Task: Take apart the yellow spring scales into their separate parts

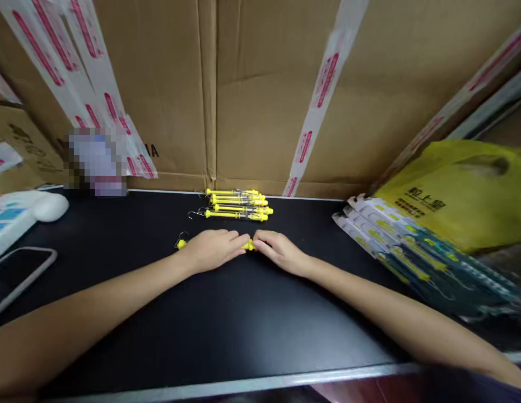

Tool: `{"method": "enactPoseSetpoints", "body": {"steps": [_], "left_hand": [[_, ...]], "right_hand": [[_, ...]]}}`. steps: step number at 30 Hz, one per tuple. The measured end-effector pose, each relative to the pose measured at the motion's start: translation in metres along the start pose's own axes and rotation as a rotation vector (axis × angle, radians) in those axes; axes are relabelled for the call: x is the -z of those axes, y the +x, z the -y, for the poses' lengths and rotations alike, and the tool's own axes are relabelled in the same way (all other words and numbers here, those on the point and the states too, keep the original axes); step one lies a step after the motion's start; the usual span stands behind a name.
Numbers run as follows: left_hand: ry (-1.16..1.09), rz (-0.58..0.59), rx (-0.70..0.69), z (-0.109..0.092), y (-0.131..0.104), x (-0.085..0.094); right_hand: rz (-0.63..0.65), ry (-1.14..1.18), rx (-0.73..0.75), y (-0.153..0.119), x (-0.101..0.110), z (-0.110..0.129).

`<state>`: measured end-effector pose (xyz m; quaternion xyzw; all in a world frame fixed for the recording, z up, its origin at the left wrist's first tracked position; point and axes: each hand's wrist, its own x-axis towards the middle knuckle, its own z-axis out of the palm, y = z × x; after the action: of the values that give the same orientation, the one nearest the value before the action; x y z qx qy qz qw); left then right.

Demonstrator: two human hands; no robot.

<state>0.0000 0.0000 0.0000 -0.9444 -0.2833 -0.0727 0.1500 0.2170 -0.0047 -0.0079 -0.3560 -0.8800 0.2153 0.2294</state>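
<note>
A thin yellow plastic stick tool with a wire hook (182,244) lies crosswise low over the black table. My left hand (214,249) is closed over its middle, so most of the shaft is hidden; the hooked end sticks out to the left. At the tool's right end, my right hand (279,250) is closed with thumb and fingers on the yellow tip. Just beyond my hands rests a loose pile of several similar yellow hooked tools (239,215), their hooks pointing left.
Taped cardboard (260,112) walls the back of the black table (227,330). To the right, several packaged hooked tools (395,235) lie beside a yellow plastic bag (462,196). On the left are a phone (17,277), a white power strip (17,215) and a blurred-out item (96,162).
</note>
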Motion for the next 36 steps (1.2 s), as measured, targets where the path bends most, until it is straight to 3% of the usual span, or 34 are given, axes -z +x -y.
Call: {"method": "enactPoseSetpoints", "body": {"steps": [15, 36], "left_hand": [[-0.084, -0.007, -0.054, 0.0027, -0.0021, -0.0028], [-0.031, -0.005, -0.096, 0.0020, -0.0032, 0.0004]], "right_hand": [[0.027, -0.118, 0.125, -0.0004, -0.0010, -0.0002], [-0.004, -0.056, 0.170, -0.0039, -0.0001, -0.0028]]}}
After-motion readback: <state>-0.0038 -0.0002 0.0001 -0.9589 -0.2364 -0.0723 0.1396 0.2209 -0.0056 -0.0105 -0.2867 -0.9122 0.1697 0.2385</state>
